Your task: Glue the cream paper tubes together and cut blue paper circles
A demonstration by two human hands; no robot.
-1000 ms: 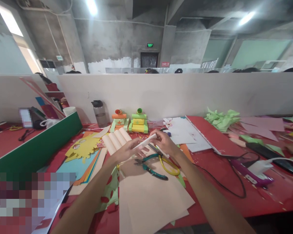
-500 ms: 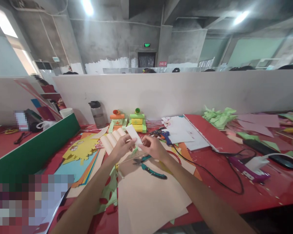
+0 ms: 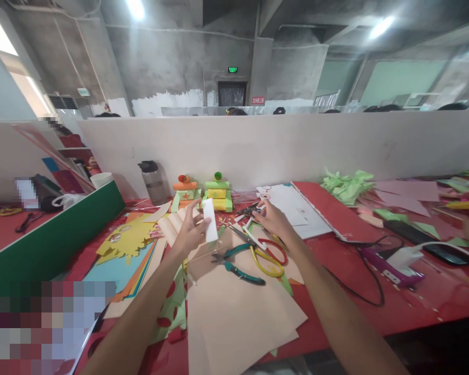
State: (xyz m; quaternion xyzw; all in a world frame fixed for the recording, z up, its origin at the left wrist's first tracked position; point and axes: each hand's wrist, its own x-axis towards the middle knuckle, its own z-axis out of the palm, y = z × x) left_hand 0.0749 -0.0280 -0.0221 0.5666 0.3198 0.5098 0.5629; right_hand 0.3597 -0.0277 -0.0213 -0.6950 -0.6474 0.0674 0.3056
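Note:
My left hand [image 3: 193,226] is closed on a white strip [image 3: 210,221], held upright between thumb and fingers. My right hand [image 3: 274,217] is stretched out over a cluster of small dark items [image 3: 250,209], its fingers curved and apart. It covers the spot where a blue glue gun lay. Several cream paper rolls [image 3: 177,224] lie side by side behind my left hand. Between my arms are teal-handled pliers [image 3: 240,268] and scissors [image 3: 268,258] with yellow and red handles, on beige sheets [image 3: 246,317].
Two small paper-roll models [image 3: 185,190] stand at the back beside a water bottle [image 3: 153,182]. Coloured paper [image 3: 117,271] lies left, near a green divider [image 3: 54,234]. White boards [image 3: 297,211], a black cable [image 3: 355,299] and a purple power strip [image 3: 393,268] are on the right.
My right hand has let go of the white strip and moved right, over where the glue gun lay. My left hand keeps the strip, now turned more upright and slightly lower.

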